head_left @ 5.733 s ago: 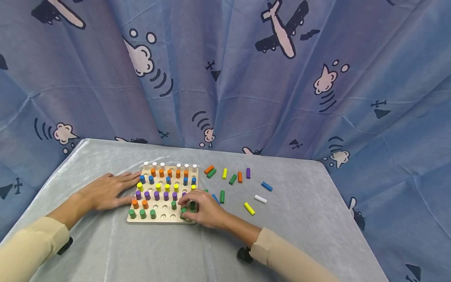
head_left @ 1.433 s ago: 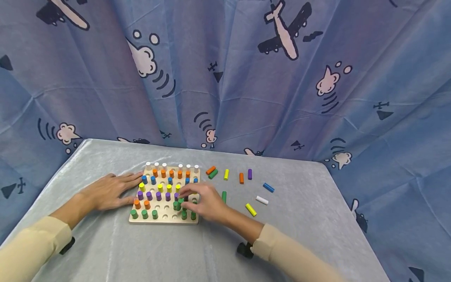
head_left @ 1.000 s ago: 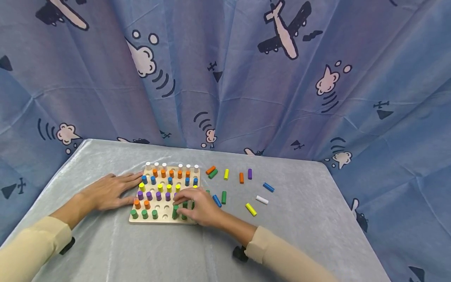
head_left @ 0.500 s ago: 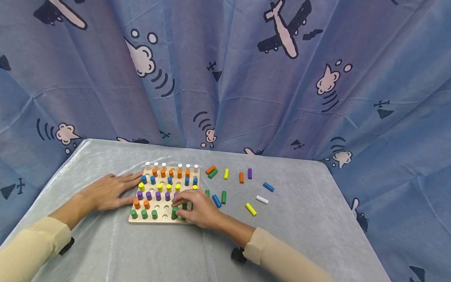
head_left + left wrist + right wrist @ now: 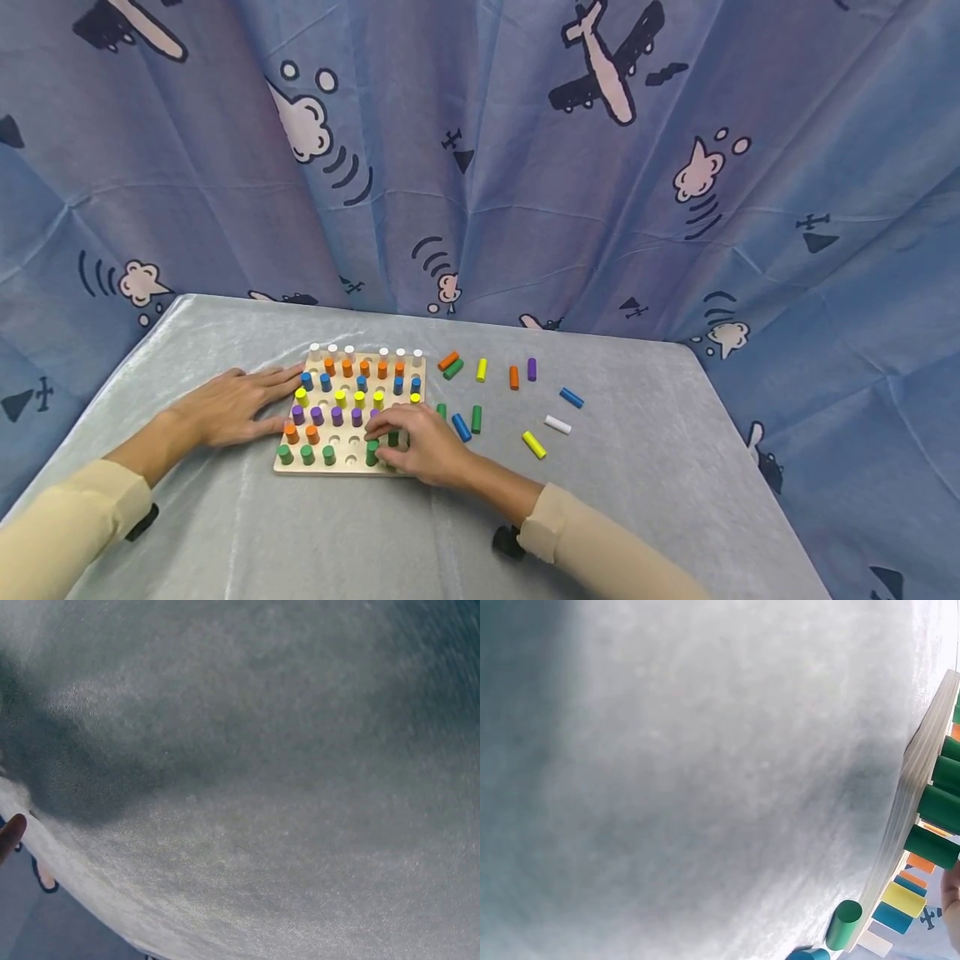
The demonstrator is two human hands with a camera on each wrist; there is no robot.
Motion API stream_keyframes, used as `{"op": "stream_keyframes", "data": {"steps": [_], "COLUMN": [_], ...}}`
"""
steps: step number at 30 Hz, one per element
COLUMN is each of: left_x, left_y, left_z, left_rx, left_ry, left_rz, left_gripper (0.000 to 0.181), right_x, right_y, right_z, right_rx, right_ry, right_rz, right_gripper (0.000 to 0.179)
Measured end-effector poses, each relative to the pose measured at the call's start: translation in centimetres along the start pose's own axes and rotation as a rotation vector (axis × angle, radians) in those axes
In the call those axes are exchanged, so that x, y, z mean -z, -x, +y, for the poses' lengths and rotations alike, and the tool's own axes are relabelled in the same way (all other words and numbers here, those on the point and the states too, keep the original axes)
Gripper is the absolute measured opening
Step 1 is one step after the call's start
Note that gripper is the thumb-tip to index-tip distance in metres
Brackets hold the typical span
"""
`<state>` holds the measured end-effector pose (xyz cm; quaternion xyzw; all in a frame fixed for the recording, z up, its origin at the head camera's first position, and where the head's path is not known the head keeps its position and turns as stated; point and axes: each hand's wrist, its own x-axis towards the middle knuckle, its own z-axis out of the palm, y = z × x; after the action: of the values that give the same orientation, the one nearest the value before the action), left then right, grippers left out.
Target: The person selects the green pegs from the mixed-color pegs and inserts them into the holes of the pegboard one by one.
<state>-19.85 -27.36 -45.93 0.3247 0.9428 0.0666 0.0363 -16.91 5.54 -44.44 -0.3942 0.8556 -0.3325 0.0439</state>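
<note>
In the head view, a pale wooden pegboard (image 5: 343, 468) holds rows of coloured pegs, with some holes bare. My right hand (image 5: 427, 446) reaches over its front right part, thumb and forefinger pinching an upright green peg (image 5: 372, 452) in the front row. The hand partly covers the green pegs behind it. At the left edge of the board, my left hand (image 5: 225, 408) rests flat on the cloth, fingers spread and fingertips at the board's side. The right wrist view catches a fingertip (image 5: 951, 896) beside green pegs (image 5: 934, 845); the left wrist view shows mostly cloth.
Loose pegs lie right of the board: a blue peg (image 5: 461, 427), a green peg (image 5: 477, 419), a yellow peg (image 5: 534, 445), a white peg (image 5: 557, 425) and several others. Grey cloth (image 5: 637, 467) covers the table. A patterned blue curtain (image 5: 495, 208) hangs behind.
My right hand has shifted left and forward along the board; its green peg went from above the second row to the front row. One loose green peg has left the table. The left hand stays put.
</note>
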Motion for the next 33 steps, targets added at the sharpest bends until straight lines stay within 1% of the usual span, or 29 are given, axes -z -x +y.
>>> {"op": "stream_keyframes", "data": {"steps": [3,7,12,15,18,20,22,25,30,33], "left_x": [0.0,0.1,0.2,0.2,0.2,0.2,0.1,0.1,0.1,0.1], "left_y": [0.0,0.0,0.0,0.0,0.0,0.0,0.0,0.0,0.0,0.0], "left_z": [0.1,0.0,0.0,0.1,0.1,0.0,0.0,0.0,0.1,0.1], "left_rx": [-0.002,0.008,0.008,0.006,0.006,0.006,0.006,0.002,-0.005,-0.018], "left_ry": [0.0,0.002,0.003,-0.001,-0.003,-0.003,-0.001,0.0,-0.007,-0.011], "left_rz": [0.0,-0.007,-0.012,-0.012,-0.013,-0.01,-0.008,-0.005,0.001,0.021], "left_gripper": [0.073,0.074,0.074,0.074,0.074,0.073,0.073,0.073,0.073,0.072], "right_x": [0.0,0.2,1.0,1.9,3.1,4.0,4.8,5.9,7.0,7.4], "right_y": [0.0,0.0,0.0,0.1,0.3,0.4,0.6,1.1,2.3,3.0], "right_z": [-0.1,-0.1,0.3,0.8,1.6,2.5,3.5,5.1,7.3,8.2], "right_rx": [0.0,0.003,0.0,-0.036,-0.108,-0.162,-0.213,-0.275,-0.347,-0.375], "right_ry": [-0.003,-0.006,-0.071,-0.096,-0.097,-0.1,-0.081,-0.07,-0.087,-0.094], "right_rz": [-0.006,0.005,0.027,0.037,0.038,0.035,0.036,0.038,0.053,0.054], "right_gripper": [0.027,0.027,0.03,0.031,0.032,0.032,0.033,0.034,0.031,0.03]}}
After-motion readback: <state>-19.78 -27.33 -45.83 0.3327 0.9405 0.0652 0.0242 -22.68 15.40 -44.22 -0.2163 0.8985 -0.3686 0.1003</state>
